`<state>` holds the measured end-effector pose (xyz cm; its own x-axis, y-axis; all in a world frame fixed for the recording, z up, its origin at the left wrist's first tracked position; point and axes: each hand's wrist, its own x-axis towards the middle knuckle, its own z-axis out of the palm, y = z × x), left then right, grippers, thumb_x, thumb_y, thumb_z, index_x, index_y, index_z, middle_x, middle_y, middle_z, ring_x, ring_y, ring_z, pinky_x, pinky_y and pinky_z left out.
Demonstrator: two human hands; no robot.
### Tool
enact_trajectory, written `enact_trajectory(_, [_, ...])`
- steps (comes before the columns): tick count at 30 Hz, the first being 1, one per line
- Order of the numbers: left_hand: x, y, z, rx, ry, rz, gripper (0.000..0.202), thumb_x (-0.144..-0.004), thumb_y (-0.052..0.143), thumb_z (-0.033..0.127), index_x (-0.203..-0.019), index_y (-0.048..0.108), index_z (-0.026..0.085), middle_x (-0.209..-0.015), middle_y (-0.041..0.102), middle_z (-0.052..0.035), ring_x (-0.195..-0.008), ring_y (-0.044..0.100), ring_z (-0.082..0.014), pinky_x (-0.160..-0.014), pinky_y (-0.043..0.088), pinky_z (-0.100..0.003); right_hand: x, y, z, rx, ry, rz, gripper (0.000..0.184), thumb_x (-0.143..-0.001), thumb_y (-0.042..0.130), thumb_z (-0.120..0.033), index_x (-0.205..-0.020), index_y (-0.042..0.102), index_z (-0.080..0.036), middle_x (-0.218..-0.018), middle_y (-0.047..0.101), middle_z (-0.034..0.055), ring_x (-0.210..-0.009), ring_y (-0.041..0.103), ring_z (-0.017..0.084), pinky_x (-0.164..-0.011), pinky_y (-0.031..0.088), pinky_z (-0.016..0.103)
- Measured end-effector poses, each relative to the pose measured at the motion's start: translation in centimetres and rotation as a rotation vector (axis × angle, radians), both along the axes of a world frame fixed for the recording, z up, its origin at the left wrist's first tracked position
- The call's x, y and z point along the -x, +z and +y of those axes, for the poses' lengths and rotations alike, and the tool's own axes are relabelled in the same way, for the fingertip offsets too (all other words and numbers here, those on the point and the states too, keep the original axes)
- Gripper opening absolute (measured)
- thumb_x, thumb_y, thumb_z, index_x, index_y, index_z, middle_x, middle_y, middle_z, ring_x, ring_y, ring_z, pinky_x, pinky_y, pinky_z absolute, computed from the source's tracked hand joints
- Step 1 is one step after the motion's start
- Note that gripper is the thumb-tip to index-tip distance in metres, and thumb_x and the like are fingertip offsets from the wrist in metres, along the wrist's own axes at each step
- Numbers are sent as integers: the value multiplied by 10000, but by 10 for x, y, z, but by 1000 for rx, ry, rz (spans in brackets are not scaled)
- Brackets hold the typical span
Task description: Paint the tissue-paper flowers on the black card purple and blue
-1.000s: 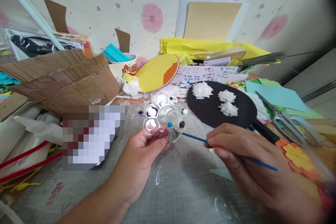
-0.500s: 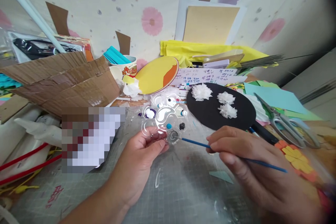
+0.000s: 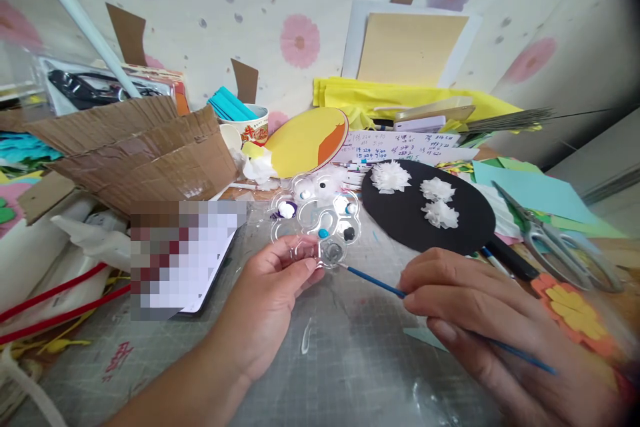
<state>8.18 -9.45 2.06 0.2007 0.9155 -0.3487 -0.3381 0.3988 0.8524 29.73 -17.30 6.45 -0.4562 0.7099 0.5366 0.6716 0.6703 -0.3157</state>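
Note:
My left hand (image 3: 280, 287) pinches the near edge of a clear plastic paint palette (image 3: 313, 217) between thumb and fingers. Its round wells hold dabs of white, purple, blue and black paint, and the well nearest me has a greyish smear. A thin blue paintbrush (image 3: 375, 281) is gripped in my right hand (image 3: 465, 320), its tip at the rim of that grey well. To the right of the palette lies a black paddle-shaped fan (image 3: 420, 220) bearing three white ruffled paper flowers (image 3: 393, 177).
A grey cutting mat (image 3: 240, 373) covers the work surface. On the left are a phone (image 3: 195, 267) with a blurred screen, cardboard pieces (image 3: 145, 153) and a white bottle (image 3: 90, 240). Scissors (image 3: 560, 247) lie right; a yellow oval fan (image 3: 305, 143) stands behind.
My right hand and the brush have shifted slightly down and right, to the well's lower edge. The palette is tilted a little differently in my left hand. The whole view has shifted slightly.

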Motion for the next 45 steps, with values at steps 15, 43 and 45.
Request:
enact_trajectory(15, [2,-2,3,-1,15,-8,187,-645,840,166,-822,782,188,-942,734,-30,-818,652,-131,-742,575,-229,-8,-4,-2,-44,3,37,301,-818,471,-51,-1021,644,-191,-1022,710,91,-957,694,210,-733,574,292])
enact_trajectory(43, [3,1,2,-13,14,-40,195,-651,850,175,-832,786,201,-979,725,-29,-841,641,-125,-756,566,-223,-17,-33,14,134,-220,788,161,-929,616,-213,-999,756,-249,-843,758,29,-738,717,164,-626,598,263])
enact_trajectory(45, [3,2,2,-14,4,-34,191,-661,844,172,-841,784,201,-964,722,-26,-838,638,-122,-759,561,-221,-16,-33,14,141,-242,730,154,-924,624,-214,-991,759,-249,-832,759,28,-737,712,162,-622,594,259])
